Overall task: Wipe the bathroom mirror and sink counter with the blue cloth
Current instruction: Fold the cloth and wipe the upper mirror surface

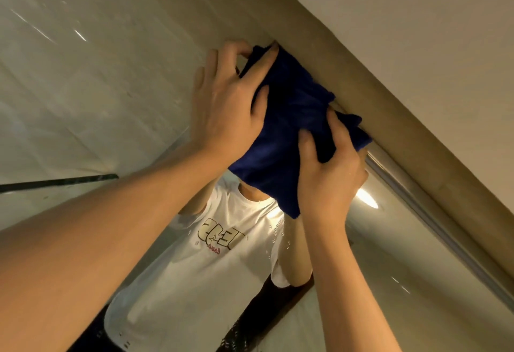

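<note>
Blue cloth (292,129): I see it bunched against the mirror (83,73), under its top edge, between both grips.
Left hand (225,107): grip curled on it.
Right hand (328,173): grip clutching its lower part.

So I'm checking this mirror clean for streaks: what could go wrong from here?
The blue cloth is bunched under the left hand and right hand, so it may wipe unevenly. Droplets lower on the mirror could dry into spots. Bare fingers on the glass may leave smudges.
</note>
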Demonstrator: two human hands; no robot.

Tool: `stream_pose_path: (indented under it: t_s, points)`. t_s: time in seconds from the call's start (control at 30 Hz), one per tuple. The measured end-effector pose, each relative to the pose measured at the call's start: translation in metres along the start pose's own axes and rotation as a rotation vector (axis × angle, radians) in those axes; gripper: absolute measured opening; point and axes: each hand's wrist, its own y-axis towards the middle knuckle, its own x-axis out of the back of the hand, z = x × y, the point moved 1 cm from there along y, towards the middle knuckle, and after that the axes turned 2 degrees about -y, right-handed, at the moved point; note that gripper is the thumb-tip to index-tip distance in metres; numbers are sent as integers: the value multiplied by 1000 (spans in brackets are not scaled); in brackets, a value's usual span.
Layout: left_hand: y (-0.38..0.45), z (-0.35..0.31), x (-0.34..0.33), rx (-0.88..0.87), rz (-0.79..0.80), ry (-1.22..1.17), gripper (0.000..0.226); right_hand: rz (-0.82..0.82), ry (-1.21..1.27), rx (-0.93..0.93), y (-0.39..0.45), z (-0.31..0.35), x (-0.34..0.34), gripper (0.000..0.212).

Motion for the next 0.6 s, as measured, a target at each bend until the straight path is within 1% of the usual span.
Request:
stream_pose_path:
  t_s: [0.07,0.1,0.17,0.23,0.33,0.4,0.43,0.5,0.53,0.57,0.6]
  points:
    - [1,-2,1,122,6,-36,51,-8,-6,2,-1,3,-1,52]
    - [1,-3,1,146,12,-38,51,-13,-34,20,-4,3,-3,54]
    - [-1,-1,3,130,6,-18,48,-40,-130,76,-8,0,-3,49]
    - [0,3,5,90,-15,17,44,-120,-228,104,-7,-10,0,38]
    - [3,2,11,40,-57,61,49,-249,-347,85,-4,-19,5,33]
    - [4,-5,13,0,-82,91,48,-277,-395,12,1,-12,11,33]
    - [5,-7,13,-45,-66,129,42,-210,-386,-49,5,-4,17,35]
    - [9,-9,12,-142,-3,228,26,3,-308,-198,16,10,29,41]
    - [13,-10,15,-152,30,256,21,86,-255,-267,22,16,35,42]
    - [18,-12,19,-126,81,252,18,116,-197,-294,26,22,38,42]
    - [23,-17,25,-62,152,240,18,105,-167,-310,29,27,39,42]
